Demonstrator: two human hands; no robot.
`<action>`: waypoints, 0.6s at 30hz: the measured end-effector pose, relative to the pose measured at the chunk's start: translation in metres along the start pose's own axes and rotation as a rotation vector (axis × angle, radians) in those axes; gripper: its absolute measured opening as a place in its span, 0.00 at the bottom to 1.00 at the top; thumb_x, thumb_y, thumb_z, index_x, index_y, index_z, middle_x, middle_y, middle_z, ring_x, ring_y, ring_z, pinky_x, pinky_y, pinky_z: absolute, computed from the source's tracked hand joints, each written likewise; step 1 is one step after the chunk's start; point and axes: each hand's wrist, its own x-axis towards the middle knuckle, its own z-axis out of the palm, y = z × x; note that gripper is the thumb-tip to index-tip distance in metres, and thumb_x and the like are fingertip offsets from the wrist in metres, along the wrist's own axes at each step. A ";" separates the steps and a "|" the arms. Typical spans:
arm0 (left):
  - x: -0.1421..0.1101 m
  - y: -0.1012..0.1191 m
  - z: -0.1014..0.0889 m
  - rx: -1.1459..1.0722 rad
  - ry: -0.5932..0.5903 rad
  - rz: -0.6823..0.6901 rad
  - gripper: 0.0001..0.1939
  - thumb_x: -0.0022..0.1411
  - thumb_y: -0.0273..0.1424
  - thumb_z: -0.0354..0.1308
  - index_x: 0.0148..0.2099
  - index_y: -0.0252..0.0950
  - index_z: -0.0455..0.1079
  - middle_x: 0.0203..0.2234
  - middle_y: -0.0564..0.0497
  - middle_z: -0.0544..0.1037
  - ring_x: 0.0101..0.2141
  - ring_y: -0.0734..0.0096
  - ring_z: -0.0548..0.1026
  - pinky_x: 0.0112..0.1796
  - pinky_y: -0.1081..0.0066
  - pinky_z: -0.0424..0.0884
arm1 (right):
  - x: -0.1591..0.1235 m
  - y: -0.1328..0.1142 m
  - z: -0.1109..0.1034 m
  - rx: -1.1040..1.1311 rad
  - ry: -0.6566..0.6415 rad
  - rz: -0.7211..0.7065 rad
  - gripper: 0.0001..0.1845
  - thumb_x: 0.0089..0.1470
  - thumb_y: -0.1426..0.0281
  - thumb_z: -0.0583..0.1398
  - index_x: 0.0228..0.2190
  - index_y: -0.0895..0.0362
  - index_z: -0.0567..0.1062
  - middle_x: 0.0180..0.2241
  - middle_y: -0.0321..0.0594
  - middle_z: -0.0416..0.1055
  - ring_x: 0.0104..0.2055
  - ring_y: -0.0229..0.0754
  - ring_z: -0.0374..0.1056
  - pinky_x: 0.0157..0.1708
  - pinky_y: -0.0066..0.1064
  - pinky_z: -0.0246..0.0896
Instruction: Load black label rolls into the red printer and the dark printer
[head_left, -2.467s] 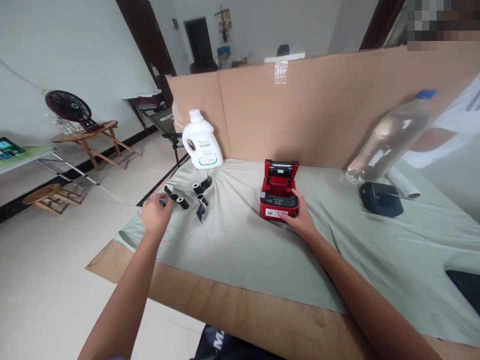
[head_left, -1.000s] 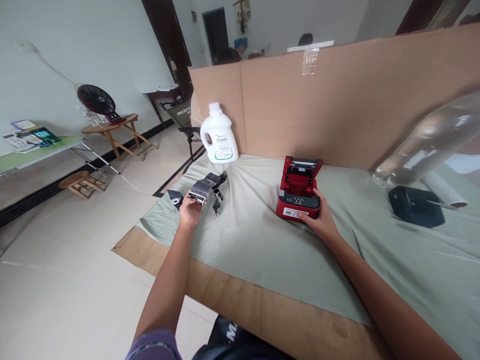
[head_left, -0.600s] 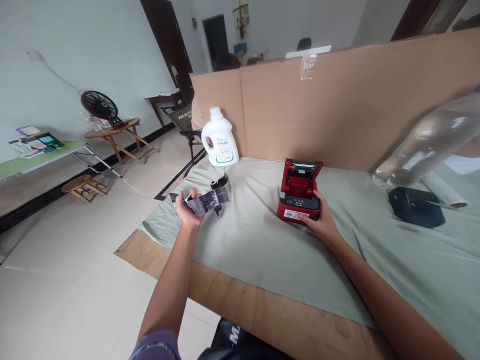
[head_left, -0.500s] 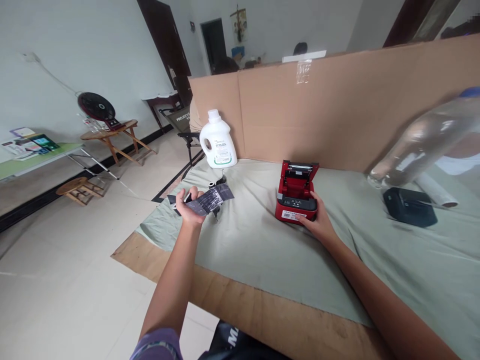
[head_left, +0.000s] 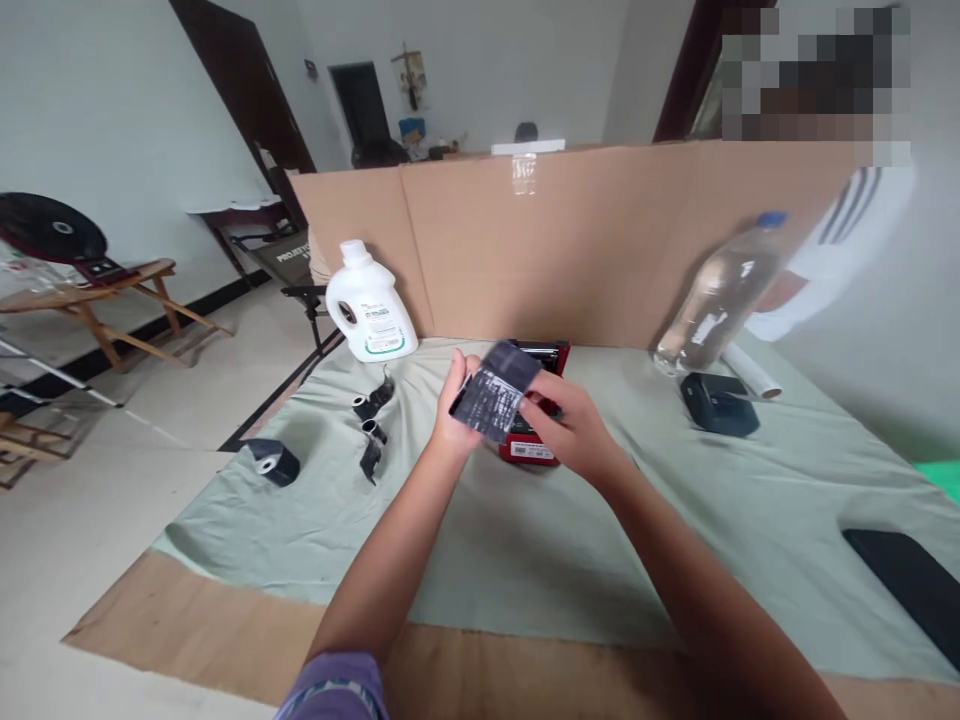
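Observation:
My left hand (head_left: 456, 415) is closed around a black paper strip (head_left: 491, 392) with white printed marks, held up above the cloth. At the strip's right end, the fingers of my right hand (head_left: 576, 425) pinch its edge. Behind the strip and my right hand stands a small red label printer (head_left: 531, 455) with its lid up, much of it hidden. Whether a roll sits in my left palm under the strip cannot be seen. To the left lie a black paper roll (head_left: 276, 466) and small curled black pieces (head_left: 369, 404) on white cores.
A white detergent jug (head_left: 379, 315) stands against the cardboard panel (head_left: 525, 250). Right of the printer are a large clear bottle (head_left: 716, 300), a dark device (head_left: 718, 405) and a white paper tube (head_left: 754, 372). A black phone-like slab (head_left: 907, 575) lies near the right edge. Another person's white sleeve (head_left: 847, 240) shows behind.
My right hand has let go of the red printer and now grips the black strip. My left hand has brought the strip rightward, in front of the printer. The view has turned right.

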 end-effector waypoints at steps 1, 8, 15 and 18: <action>0.001 -0.007 -0.002 -0.004 -0.005 -0.034 0.29 0.73 0.47 0.47 0.22 0.36 0.59 0.19 0.53 0.65 0.25 0.73 0.69 0.32 0.72 0.69 | 0.009 -0.003 0.001 0.025 0.020 0.001 0.09 0.62 0.74 0.55 0.34 0.54 0.75 0.30 0.37 0.70 0.33 0.40 0.66 0.34 0.32 0.63; 0.006 -0.013 -0.022 0.162 -0.087 0.126 0.28 0.71 0.53 0.47 0.26 0.38 0.58 0.30 0.52 0.69 0.35 0.70 0.72 0.45 0.66 0.72 | 0.030 -0.002 0.011 -0.064 -0.103 0.076 0.15 0.52 0.66 0.69 0.41 0.53 0.72 0.41 0.40 0.71 0.40 0.43 0.66 0.37 0.33 0.62; 0.015 -0.016 -0.031 0.471 -0.124 0.031 0.25 0.67 0.57 0.49 0.45 0.41 0.69 0.53 0.48 0.73 0.54 0.62 0.72 0.54 0.63 0.69 | 0.035 0.030 0.008 -0.117 -0.158 0.146 0.10 0.57 0.70 0.63 0.43 0.53 0.75 0.40 0.38 0.75 0.37 0.42 0.68 0.37 0.33 0.60; 0.016 -0.016 -0.038 0.711 -0.103 -0.165 0.35 0.61 0.46 0.65 0.64 0.43 0.57 0.44 0.48 0.77 0.42 0.66 0.77 0.44 0.67 0.72 | 0.036 0.056 -0.006 -0.239 -0.109 0.209 0.11 0.55 0.70 0.63 0.42 0.54 0.78 0.41 0.40 0.73 0.40 0.44 0.69 0.39 0.35 0.62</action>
